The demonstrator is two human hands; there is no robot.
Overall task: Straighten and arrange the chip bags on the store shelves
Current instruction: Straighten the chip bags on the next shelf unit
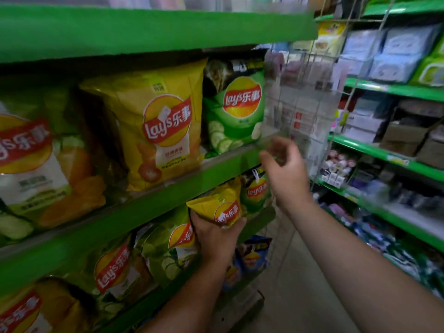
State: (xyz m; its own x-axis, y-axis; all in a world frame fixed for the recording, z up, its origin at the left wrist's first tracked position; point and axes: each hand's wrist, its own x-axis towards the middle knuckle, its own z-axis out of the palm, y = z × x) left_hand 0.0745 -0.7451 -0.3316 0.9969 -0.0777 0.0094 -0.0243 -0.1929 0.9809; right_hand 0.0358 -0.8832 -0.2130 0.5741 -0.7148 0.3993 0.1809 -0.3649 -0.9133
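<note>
My left hand grips a small yellow chip bag from below, at the front of the lower shelf. My right hand hovers open in the air, fingers loosely spread, just right of the middle shelf's edge, holding nothing. On the middle shelf stand a large yellow chip bag and, to its right, a green cucumber chip bag. A small green bag sits behind the held one. More green and yellow bags lean along the lower shelf.
A white wire rack hangs at the end of the shelf unit, right by my right hand. Across the aisle, green shelves hold boxes and packets. The floor runs between the two units. A big bag fills the left.
</note>
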